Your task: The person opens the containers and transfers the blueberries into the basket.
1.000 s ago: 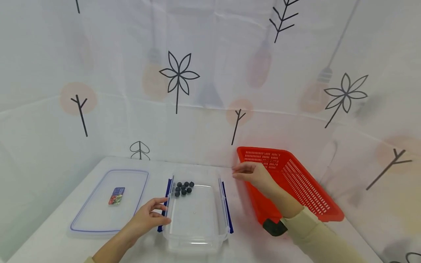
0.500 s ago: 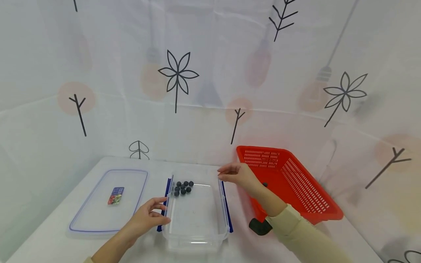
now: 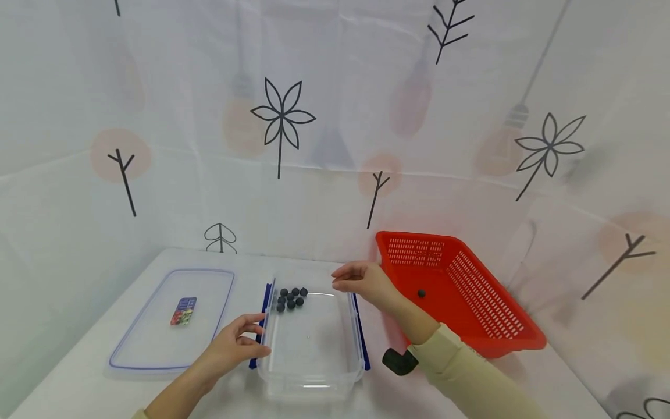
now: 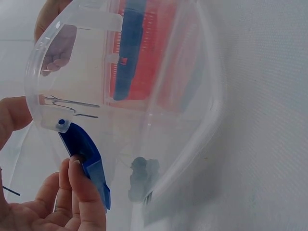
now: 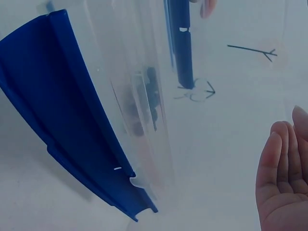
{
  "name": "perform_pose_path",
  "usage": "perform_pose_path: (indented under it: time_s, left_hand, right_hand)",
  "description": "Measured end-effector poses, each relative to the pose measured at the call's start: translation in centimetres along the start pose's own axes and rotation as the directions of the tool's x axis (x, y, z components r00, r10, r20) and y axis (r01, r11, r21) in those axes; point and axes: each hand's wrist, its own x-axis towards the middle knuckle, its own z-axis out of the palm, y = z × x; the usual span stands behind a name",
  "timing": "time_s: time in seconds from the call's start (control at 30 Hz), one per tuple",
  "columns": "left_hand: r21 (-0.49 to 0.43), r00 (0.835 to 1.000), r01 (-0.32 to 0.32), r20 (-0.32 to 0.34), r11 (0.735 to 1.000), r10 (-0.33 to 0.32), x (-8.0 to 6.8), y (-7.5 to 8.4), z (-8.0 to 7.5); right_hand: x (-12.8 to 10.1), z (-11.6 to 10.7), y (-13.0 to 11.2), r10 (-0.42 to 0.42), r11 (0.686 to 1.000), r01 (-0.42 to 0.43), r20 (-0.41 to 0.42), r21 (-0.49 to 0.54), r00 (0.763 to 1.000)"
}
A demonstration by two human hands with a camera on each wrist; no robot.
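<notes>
At your 10 o'clock the clear lid (image 3: 173,319) lies flat on the white table (image 3: 78,378), a small coloured label on it, well apart from your hands and out of the way of any reaching. Just right of it, your left hand (image 3: 232,347) rests at the 9 o'clock side of the clear container (image 3: 312,372), thumb and fingers lightly pinching the blue clasp (image 4: 86,161) on that long edge, which looks like a steadying hold so the box does not slide. The cluster of dark balls (image 3: 291,298) sits on the container floor in its far-left corner, at about 11 o'clock inside the box, touching one another; the rest of the floor is bare, so there is open room along the near and right sides. Your right hand (image 3: 361,280) hovers over the far-right rim at about 1 o'clock, fingers loosely extended and slightly curled toward the balls; it appears to hold nothing, and the right wrist view shows a bare open palm, though the fingertips are small in the head view. Further right, the red basket (image 3: 492,314) stands just beside the container's right clasp, one dark ball (image 3: 421,294) lying alone on its floor, and its high slatted wall leaves only a narrow lane for your forearm.
</notes>
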Motion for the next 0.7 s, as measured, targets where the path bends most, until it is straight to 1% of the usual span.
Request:
perform_pose_path:
  time_s: [0.33,0.4,0.53,0.63,0.7]
  left_hand:
    - [-0.001,1.000,0.009,-0.011,1.000,-0.009,0.0,-0.2,-0.1]
    - [0.001,1.000,0.010,-0.013,1.000,-0.010,0.0,-0.3,-0.1]
    - [0.002,1.000,0.005,-0.013,1.000,-0.005,0.2,-0.4,-0.1]
    - [0.001,1.000,0.000,-0.010,1.000,0.000,0.2,-0.3,0.0]
    - [0.003,1.000,-0.001,-0.011,1.000,0.001,0.1,-0.2,0.0]
  right_hand:
    - [1.0,1.5,-1.0,0.031,0.999,-0.032,0.026,0.031,0.999]
    - [1.0,1.9,-1.8,0.028,0.999,-0.028,0.029,0.031,0.999]
    - [1.9,2.6,-1.8,0.022,0.999,-0.023,0.033,0.029,0.999]
    - [3.1,2.9,-0.9,0.028,0.999,-0.029,0.036,0.037,0.999]
    - [3.6,3.1,-0.8,0.035,0.998,-0.037,0.039,0.052,0.999]
